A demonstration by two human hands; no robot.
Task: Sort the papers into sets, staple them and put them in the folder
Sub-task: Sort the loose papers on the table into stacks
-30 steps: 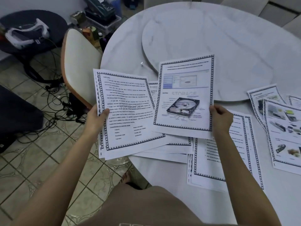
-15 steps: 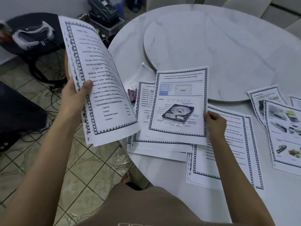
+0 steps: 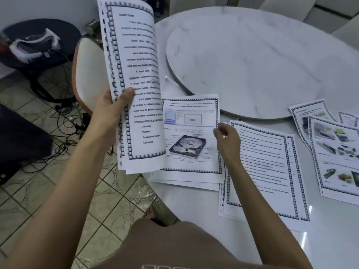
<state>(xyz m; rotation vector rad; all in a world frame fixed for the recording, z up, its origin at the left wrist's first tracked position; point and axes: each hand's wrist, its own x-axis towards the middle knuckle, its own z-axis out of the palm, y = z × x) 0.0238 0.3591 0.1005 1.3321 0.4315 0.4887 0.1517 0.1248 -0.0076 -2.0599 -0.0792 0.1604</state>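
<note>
A person's left hand (image 3: 110,111) grips a sheaf of white, dark-bordered text pages (image 3: 136,84), thumb across the front. It holds the sheaf upright above the rim of the round white marble table (image 3: 194,210), beside a white-seated, orange-rimmed chair (image 3: 87,70). The right hand (image 3: 227,140), fingers curled and blurred, sits at the right edge of a hard-disk diagram page (image 3: 190,133) topping a stack at the table's near rim; whether it pinches the sheet cannot be told. Just right lies a pile of bordered text sheets (image 3: 268,167), with photo-illustrated pages (image 3: 338,152) beyond. Open marble shows on the raised round turntable (image 3: 252,65) behind and along the near edge.
</note>
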